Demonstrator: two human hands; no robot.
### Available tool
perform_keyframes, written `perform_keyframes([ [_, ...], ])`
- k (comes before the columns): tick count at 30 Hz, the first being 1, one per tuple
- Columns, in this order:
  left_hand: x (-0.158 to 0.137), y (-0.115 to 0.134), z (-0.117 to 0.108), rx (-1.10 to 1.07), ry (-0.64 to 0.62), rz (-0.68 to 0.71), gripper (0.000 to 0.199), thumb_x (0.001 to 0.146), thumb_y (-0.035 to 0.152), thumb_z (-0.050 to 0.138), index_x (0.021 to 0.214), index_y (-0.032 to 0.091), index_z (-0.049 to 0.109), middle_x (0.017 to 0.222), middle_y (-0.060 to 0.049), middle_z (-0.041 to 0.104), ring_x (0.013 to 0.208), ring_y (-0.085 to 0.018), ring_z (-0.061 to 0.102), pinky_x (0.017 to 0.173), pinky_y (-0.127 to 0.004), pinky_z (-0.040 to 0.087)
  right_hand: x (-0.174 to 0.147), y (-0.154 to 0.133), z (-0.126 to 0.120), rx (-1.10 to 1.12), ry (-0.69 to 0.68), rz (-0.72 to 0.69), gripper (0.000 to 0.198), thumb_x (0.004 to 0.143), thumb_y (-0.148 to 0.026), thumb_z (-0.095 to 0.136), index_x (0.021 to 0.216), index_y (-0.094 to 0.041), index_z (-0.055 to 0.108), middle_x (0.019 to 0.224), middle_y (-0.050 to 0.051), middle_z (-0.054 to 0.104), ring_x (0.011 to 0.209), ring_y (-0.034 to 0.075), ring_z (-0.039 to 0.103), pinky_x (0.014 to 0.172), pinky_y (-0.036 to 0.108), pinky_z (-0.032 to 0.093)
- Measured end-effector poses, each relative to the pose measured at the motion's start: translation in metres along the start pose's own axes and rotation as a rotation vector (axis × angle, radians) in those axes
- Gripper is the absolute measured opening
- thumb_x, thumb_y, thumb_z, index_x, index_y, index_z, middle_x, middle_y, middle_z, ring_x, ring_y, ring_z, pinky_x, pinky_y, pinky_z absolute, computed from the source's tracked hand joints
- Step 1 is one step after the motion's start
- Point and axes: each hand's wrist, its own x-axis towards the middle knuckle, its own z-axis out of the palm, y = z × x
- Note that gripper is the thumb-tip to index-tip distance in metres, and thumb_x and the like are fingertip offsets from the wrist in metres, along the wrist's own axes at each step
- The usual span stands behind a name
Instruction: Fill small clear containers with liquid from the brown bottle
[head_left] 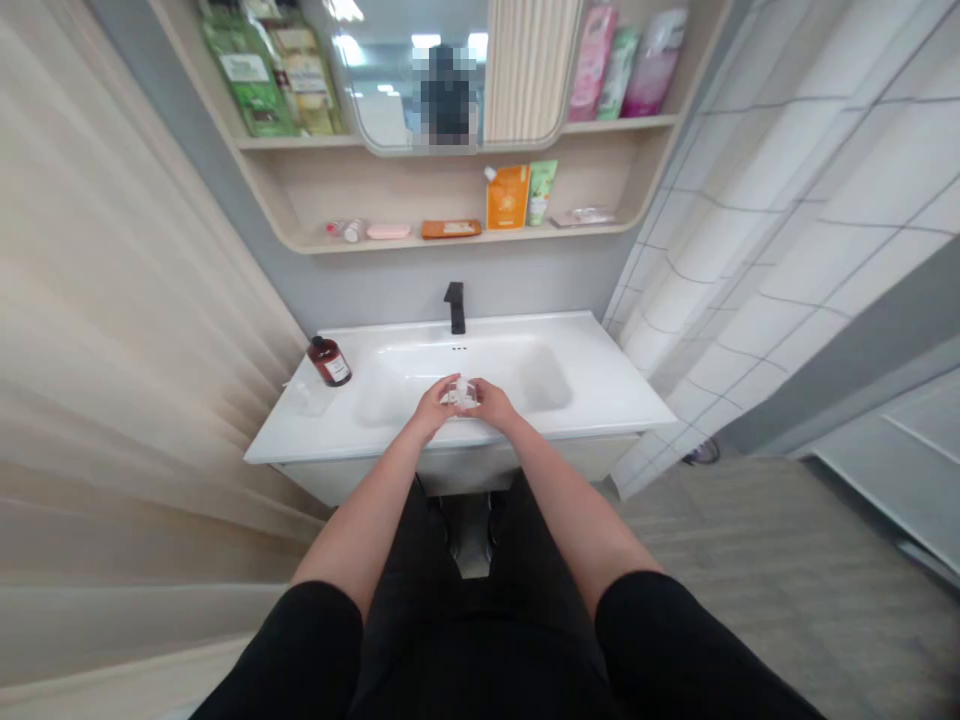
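Observation:
Over the front part of the white sink basin (547, 375), a small clear container with a whitish top (463, 392) is held between both hands. My left hand (433, 408) curls around its left side. My right hand (495, 405) grips it from the right, with the thumb and fingers bent around it. The fingers cover much of the container, so its full shape and exact kind cannot be made out. Behind the hands stands a black faucet (456, 308) at the basin's back edge.
A dark brown bottle (330, 362) and a clear, see-through item (306, 398) are on the counter's left side. Above, a shelf (420, 243) carries an orange pouch (508, 198), a green tube (541, 192) and several small items. Curtains hang on the left and right.

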Motion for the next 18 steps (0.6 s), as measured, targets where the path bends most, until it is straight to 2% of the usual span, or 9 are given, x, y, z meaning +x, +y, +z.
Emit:
perform_keyframes([
  [3, 0.0003, -0.0010, 0.0001, 0.000, 0.012, -0.007, 0.074, 0.052, 0.020, 0.095, 0.122, 0.023, 0.072, 0.134, -0.010, 0.072, 0.132, -0.034, 0.064, 0.102, -0.044, 0.058, 0.0007, 0.0027, 0.0005, 0.016, -0.001, -0.007, 0.062, 0.061, -0.044, 0.098, 0.113, -0.024, 0.071, 0.100, 0.001, 0.076, 0.088, 0.021, 0.068, 0.086, 0.034, 0.057],
  [8, 0.0010, -0.0032, -0.0003, 0.008, -0.003, -0.020, 0.075, 0.053, 0.021, 0.095, 0.125, 0.023, 0.073, 0.145, -0.013, 0.068, 0.138, -0.036, 0.061, 0.106, -0.047, 0.056, 0.0020, 0.0061, 0.0015, 0.013, 0.004, -0.009, 0.062, 0.060, -0.045, 0.098, 0.111, -0.024, 0.071, 0.098, 0.000, 0.075, 0.088, 0.020, 0.068, 0.086, 0.033, 0.057],
  [18, 0.0041, -0.0093, -0.0032, 0.035, -0.004, 0.027, 0.077, 0.054, 0.024, 0.096, 0.126, 0.023, 0.069, 0.135, -0.011, 0.070, 0.132, -0.034, 0.063, 0.110, -0.049, 0.053, 0.0015, 0.0051, 0.0014, -0.035, 0.015, -0.013, 0.060, 0.061, -0.043, 0.097, 0.112, -0.023, 0.072, 0.099, 0.001, 0.076, 0.087, 0.021, 0.068, 0.085, 0.033, 0.056],
])
